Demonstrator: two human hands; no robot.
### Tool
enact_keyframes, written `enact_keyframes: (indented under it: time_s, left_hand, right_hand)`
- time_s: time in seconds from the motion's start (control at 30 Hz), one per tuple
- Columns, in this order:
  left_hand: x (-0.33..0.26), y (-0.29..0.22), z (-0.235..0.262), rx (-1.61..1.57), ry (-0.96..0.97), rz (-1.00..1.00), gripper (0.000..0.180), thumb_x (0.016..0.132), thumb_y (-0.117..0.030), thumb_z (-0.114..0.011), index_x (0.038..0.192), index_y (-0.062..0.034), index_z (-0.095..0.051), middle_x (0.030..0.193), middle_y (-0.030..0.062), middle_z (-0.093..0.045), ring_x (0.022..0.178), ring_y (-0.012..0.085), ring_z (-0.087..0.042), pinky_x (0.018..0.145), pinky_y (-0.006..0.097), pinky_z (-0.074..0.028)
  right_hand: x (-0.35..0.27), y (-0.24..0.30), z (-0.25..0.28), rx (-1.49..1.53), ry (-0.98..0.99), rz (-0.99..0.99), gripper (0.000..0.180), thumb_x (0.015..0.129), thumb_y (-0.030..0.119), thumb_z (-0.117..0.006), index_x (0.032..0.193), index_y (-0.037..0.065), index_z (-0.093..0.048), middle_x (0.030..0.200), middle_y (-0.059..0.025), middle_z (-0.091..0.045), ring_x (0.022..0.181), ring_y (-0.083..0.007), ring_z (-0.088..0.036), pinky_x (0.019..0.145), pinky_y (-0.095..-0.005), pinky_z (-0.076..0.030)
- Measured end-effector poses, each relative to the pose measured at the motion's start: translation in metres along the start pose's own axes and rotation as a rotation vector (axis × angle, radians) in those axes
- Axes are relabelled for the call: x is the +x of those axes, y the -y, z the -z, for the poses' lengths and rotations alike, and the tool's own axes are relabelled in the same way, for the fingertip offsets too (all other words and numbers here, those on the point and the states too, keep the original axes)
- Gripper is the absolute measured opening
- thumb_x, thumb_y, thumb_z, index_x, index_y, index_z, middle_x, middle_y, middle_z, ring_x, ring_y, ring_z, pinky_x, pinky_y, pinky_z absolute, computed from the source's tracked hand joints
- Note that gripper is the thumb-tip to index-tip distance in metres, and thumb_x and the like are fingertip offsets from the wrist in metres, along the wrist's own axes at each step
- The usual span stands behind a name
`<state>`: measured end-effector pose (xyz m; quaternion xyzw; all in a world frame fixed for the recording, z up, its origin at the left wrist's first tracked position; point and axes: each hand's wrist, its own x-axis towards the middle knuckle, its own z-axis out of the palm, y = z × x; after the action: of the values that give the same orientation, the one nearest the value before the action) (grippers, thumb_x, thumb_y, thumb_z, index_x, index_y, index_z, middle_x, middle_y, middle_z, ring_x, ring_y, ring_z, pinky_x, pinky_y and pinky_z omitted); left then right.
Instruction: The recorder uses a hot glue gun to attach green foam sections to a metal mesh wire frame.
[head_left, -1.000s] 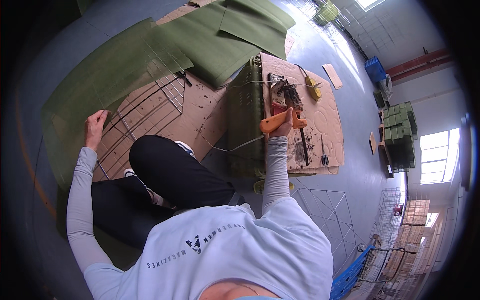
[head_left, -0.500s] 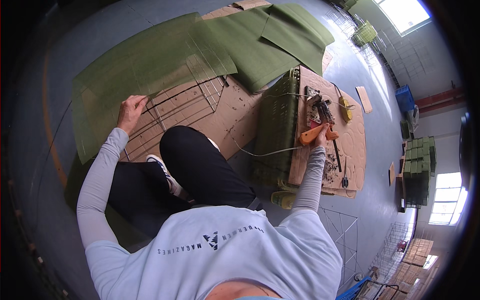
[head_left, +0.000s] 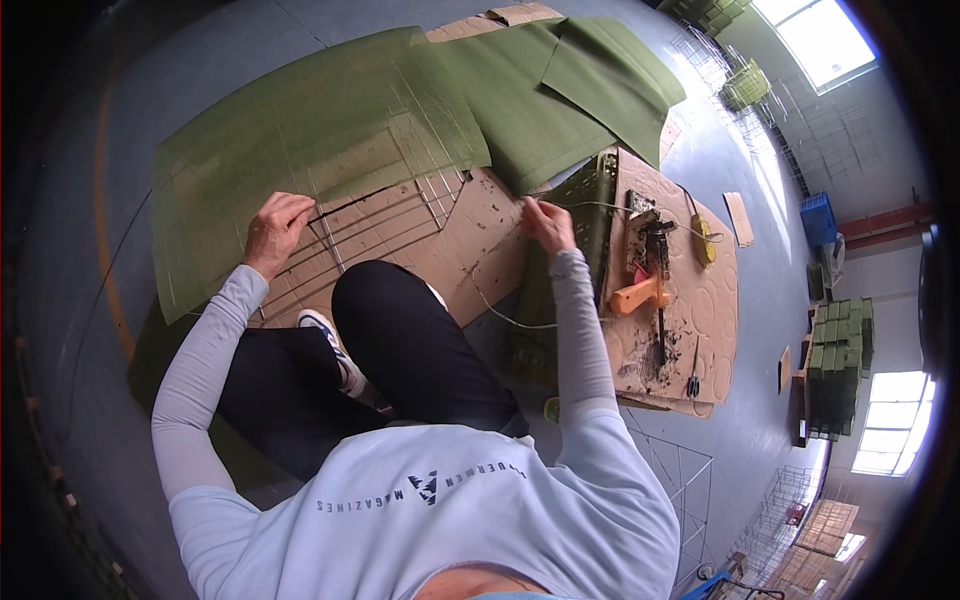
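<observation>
Left hand (head_left: 277, 235) pinches near edge of green sheet (head_left: 320, 115), which lies partly over wire frame (head_left: 329, 241), left. Right hand (head_left: 550, 226) bunched left of cardboard (head_left: 715, 300); can't tell if gripping. Orange-handled tool (head_left: 636, 296) rests on cardboard, right.

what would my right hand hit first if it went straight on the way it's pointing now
Probably the near corner of the opaque green sheet, just beyond the fingertips of your right hand; depth is unclear, and the pale cable also runs close by.
</observation>
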<state>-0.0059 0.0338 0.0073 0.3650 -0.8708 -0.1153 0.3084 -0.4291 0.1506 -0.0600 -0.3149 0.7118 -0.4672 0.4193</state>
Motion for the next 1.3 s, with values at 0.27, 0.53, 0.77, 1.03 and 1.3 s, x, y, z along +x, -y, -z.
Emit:
enact_keyframes:
  time_s: [0.27,0.53,0.77,1.03,1.3]
  left_hand:
    - [-0.001,-0.012,0.005,0.162,0.005,-0.169,0.015,0.07,-0.006,-0.064,0.084,-0.0042,-0.063,0.081,0.0045,-0.058,0.077,0.0207,-0.056,0.061,0.031,-0.049]
    - [-0.005,-0.009,0.007,0.269,0.049,-0.303,0.016,0.067,-0.002,-0.062,0.082,-0.0035,-0.061,0.075,0.0041,-0.052,0.071,0.0189,-0.055,0.054,0.03,-0.048]
    - [-0.006,-0.01,0.007,0.291,0.061,-0.344,0.018,0.064,0.001,-0.059,0.081,-0.0019,-0.06,0.073,0.0046,-0.051,0.07,0.019,-0.055,0.054,0.03,-0.048]
    - [-0.007,-0.011,0.009,0.349,0.108,-0.361,0.019,0.065,-0.003,-0.056,0.084,-0.0027,-0.06,0.076,0.0037,-0.052,0.074,0.0171,-0.055,0.056,0.027,-0.049]
    - [-0.009,-0.011,0.008,0.357,0.109,-0.364,0.019,0.065,-0.003,-0.056,0.084,-0.003,-0.06,0.076,0.0037,-0.052,0.075,0.017,-0.055,0.056,0.027,-0.049]
  right_hand:
    - [0.05,0.041,-0.076,0.268,-0.019,0.043,0.027,0.079,0.029,-0.062,0.083,0.002,-0.061,0.072,-0.0028,-0.061,0.059,-0.0078,-0.054,0.052,-0.0217,-0.042]
    - [0.052,0.034,-0.082,0.336,-0.092,0.192,0.016,0.077,0.016,-0.063,0.072,0.001,-0.063,0.063,-0.002,-0.06,0.052,-0.0063,-0.051,0.047,-0.0192,-0.039]
    - [0.054,0.028,-0.08,0.344,-0.061,0.159,0.015,0.079,0.018,-0.063,0.078,0.002,-0.062,0.067,-0.0017,-0.06,0.054,-0.0062,-0.05,0.051,-0.0181,-0.041]
    - [0.052,0.028,-0.08,0.361,-0.053,0.16,0.015,0.08,0.018,-0.063,0.079,0.003,-0.062,0.068,-0.002,-0.06,0.055,-0.0076,-0.051,0.052,-0.0192,-0.041]
    - [0.049,0.025,-0.079,0.416,-0.033,0.137,0.015,0.08,0.018,-0.063,0.08,0.003,-0.062,0.069,-0.0024,-0.06,0.056,-0.0077,-0.051,0.053,-0.0192,-0.042]
